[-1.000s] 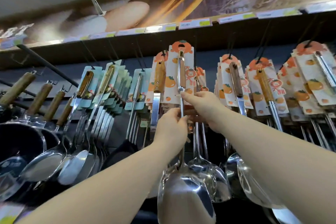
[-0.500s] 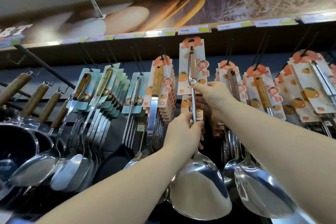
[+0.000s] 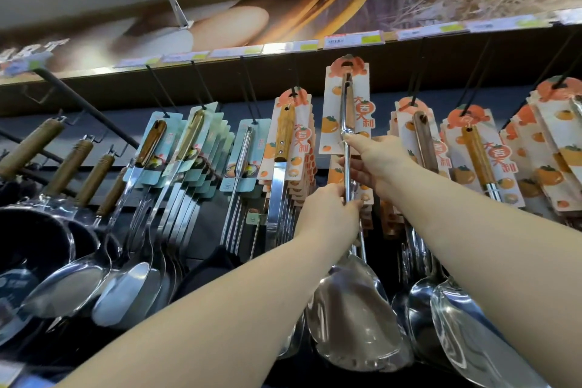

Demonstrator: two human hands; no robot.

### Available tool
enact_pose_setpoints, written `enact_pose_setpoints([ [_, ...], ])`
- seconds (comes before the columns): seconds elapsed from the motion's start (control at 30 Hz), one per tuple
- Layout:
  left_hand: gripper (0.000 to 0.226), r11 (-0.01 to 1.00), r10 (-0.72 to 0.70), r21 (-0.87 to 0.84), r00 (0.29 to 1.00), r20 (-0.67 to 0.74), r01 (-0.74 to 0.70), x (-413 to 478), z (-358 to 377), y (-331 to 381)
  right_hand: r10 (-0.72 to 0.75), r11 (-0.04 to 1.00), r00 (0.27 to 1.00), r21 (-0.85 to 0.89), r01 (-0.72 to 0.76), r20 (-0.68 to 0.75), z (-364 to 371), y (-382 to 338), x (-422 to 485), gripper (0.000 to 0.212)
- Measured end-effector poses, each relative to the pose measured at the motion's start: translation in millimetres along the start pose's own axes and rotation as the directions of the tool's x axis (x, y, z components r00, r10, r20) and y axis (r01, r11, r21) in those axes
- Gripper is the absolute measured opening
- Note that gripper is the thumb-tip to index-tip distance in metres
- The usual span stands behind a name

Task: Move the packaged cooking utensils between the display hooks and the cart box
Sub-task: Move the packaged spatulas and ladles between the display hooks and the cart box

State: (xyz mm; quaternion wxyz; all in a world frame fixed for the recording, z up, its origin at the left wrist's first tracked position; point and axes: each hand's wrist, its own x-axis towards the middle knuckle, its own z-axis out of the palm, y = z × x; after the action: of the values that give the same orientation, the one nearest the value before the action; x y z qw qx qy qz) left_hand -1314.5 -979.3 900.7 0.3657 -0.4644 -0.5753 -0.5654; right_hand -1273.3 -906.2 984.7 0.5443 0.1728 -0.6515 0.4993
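Up before the display hooks (image 3: 251, 94), we hold the packaged spatula (image 3: 352, 309) upright — left hand (image 3: 327, 208) wrapped round its shaft, right hand (image 3: 381, 157) pinching higher. Its card hole (image 3: 346, 64) seems free; next it probably needs aiming onto a hook.

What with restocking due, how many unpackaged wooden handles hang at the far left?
4, in a row at left: first handle outermost, second handle, third handle, fourth handle beside the blue cards; more may be hidden.
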Motion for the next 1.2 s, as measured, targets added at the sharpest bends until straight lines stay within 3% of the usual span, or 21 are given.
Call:
enact_pose_setpoints([
  [0.07,0.008,1.0,0.009,-0.003,1.0,-0.007,-0.009,1.7,2.8,-2.7,-0.022,1.0,1.0,0.005,0.022,-0.011,0.2,3.6,1.4,0.015],
  [0.17,0.013,1.0,-0.003,-0.011,1.0,-0.009,0.003,1.2,8.9,-8.6,-0.021,1.0,1.0,0.003,0.021,-0.02,-1.1,9.8,3.0,0.016],
  [0.27,0.003,1.0,-0.013,-0.014,1.0,0.01,0.013,-1.4,14.6,-18.8,0.028,0.999,0.999,0.017,-0.027,-0.038,-4.9,20.5,2.5,0.017],
  [0.47,0.018,0.998,-0.058,0.044,0.996,0.063,0.055,-1.4,23.2,-33.8,0.128,0.991,0.992,-0.044,-0.128,-0.003,-10.7,35.9,3.2,0.017],
  [0.53,0.004,0.995,-0.089,0.062,0.992,0.091,0.083,-1.0,24.3,-39.1,0.146,0.987,0.989,-0.075,-0.146,0.002,-10.6,40.5,5.6,0.016],
  [0.67,0.042,0.981,-0.154,0.142,0.978,0.139,0.134,-0.8,24.5,-49.3,0.192,0.973,0.981,-0.125,-0.191,-0.007,-10.6,53.5,10.2,0.012],
  [0.93,0.056,0.956,-0.235,0.219,0.956,0.176,0.194,-3.4,21.9,-59.6,0.203,0.972,0.979,-0.13,-0.198,0.028,-0.8,59.2,2.9,0.036],
  [1.07,0.055,0.954,-0.216,0.241,0.966,0.144,0.178,-5.1,14.6,-52.9,0.17,0.941,0.985,-0.29,-0.172,-0.032,-0.6,54.5,-2.8,0.037],
  [1.2,0.056,0.948,-0.176,0.292,0.973,0.149,0.127,-10.3,3.3,-42.1,0.037,0.758,0.999,-0.652,-0.031,-0.005,-9.6,39.9,-18.2,0.037],
])
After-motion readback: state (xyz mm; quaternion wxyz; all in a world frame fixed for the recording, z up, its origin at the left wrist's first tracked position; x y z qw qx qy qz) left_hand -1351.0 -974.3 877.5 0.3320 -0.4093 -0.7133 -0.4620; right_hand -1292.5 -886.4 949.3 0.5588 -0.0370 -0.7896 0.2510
